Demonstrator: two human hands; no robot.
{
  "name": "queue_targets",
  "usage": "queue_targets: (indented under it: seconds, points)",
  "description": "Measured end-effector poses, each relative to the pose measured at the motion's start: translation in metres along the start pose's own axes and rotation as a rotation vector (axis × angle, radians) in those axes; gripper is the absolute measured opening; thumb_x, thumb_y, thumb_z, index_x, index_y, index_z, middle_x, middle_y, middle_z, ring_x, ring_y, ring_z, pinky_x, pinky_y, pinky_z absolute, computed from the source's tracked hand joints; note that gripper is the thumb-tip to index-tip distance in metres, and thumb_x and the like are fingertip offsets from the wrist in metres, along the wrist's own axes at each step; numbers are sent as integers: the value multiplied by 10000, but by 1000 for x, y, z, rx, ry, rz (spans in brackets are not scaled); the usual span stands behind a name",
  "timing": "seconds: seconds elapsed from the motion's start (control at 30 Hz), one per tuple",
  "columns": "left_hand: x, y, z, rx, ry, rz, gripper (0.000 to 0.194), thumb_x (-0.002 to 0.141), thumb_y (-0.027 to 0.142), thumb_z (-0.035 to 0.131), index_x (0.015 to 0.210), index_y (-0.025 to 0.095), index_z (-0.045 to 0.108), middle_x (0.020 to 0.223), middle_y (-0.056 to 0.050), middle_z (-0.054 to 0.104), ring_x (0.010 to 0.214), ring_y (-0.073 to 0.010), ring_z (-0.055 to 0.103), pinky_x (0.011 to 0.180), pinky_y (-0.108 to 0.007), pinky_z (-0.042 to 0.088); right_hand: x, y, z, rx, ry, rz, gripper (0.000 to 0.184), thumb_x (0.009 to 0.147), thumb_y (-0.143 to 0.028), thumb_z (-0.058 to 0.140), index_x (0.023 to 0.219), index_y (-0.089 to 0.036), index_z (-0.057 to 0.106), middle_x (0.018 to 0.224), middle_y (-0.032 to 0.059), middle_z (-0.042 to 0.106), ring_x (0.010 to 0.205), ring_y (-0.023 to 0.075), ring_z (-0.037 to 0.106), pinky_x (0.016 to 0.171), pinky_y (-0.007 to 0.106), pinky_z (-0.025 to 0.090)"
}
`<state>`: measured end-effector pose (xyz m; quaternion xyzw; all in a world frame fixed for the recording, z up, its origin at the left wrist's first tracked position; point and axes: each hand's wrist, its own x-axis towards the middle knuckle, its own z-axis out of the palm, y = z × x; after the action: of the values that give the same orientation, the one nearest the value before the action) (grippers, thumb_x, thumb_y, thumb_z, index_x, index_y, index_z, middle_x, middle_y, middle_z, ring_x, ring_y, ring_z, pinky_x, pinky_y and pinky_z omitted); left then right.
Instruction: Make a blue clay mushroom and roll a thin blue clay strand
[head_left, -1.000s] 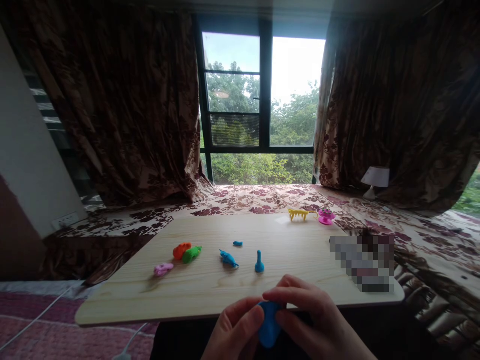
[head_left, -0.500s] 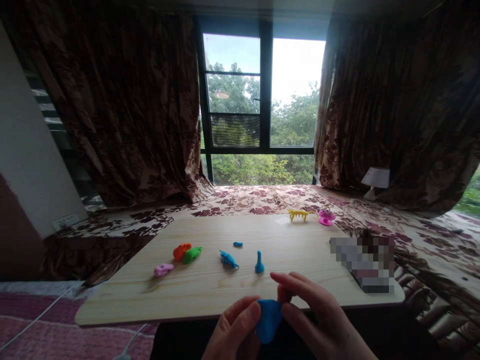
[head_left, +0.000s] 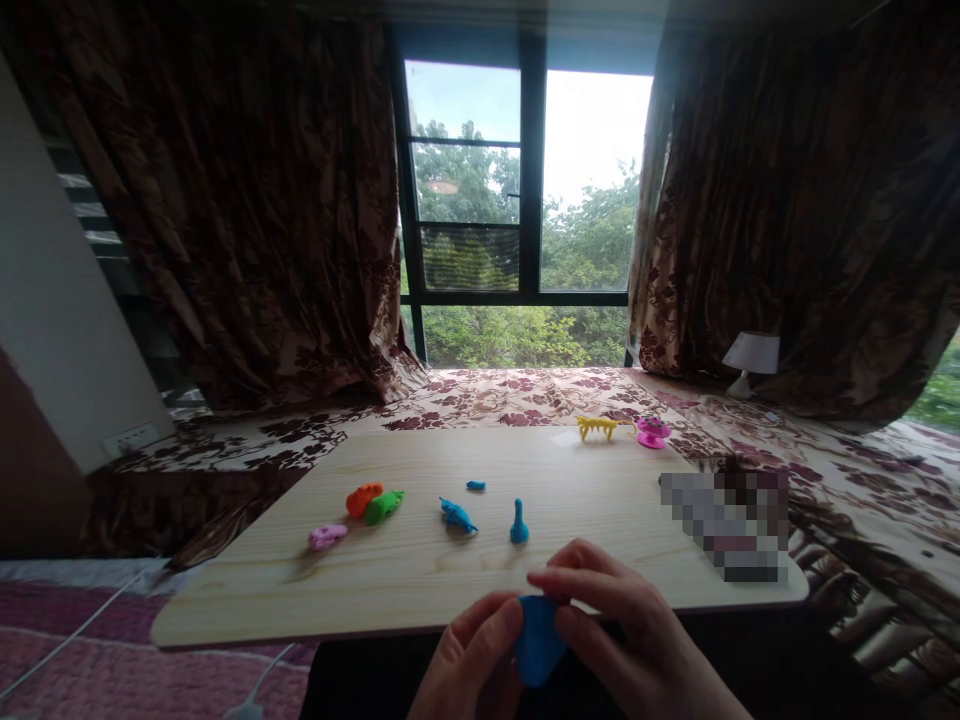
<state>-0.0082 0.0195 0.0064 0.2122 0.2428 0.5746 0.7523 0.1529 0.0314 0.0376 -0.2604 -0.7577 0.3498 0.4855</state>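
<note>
Both of my hands pinch a lump of blue clay [head_left: 537,640] just in front of the near edge of the wooden board [head_left: 420,570]. My left hand [head_left: 469,670] presses it from the left with thumb and fingers. My right hand [head_left: 637,645] closes over its top and right side. Beyond them on the board stand a small blue cone-shaped piece [head_left: 518,524], a blue animal figure [head_left: 457,516] and a tiny blue bit [head_left: 475,486].
Orange [head_left: 364,497], green [head_left: 384,507] and pink [head_left: 327,537] clay figures lie at the board's left. A yellow figure [head_left: 597,427] and a magenta piece [head_left: 652,432] sit at the far right edge. A white lamp [head_left: 751,357] stands by the curtain.
My right fingers have come back down over the top of the blue lump, after lifting off it half a second ago. The lump has changed shape slightly; nothing on the board has moved.
</note>
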Motion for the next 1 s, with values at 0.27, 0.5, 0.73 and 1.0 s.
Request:
queue_targets:
  seconds: [0.27,0.5,0.73,1.0]
  points:
    - [15,7,-15,-343,127,-271,124,852,208,544,856,124,635,691,-66,747,635,-163,697,704,-342,565,-9,17,8,47,100,52,334,866,-182,535,1169,-314,584,963,39,630,904,181,602,795,275,519]
    - [15,6,-1,-232,295,-148,287,846,122,525,1126,59,525,813,-128,741,737,-198,710,654,-320,592,-3,32,25,142,180,116,252,820,-189,600,1050,-277,653,938,35,643,846,186,625,765,289,529]
    - [19,4,3,0,382,46,256,815,47,528,1065,98,555,765,-106,738,618,-180,700,538,-281,577,4,32,18,-163,171,-22,374,789,-136,623,1125,-301,620,1174,39,586,1069,216,535,906,345,460]
    - [13,10,6,36,410,33,187,792,72,567,970,89,622,723,-107,750,624,-189,706,545,-272,569,11,27,25,-301,57,-69,382,766,-173,666,1128,-282,613,1100,40,632,1011,210,548,897,351,453]
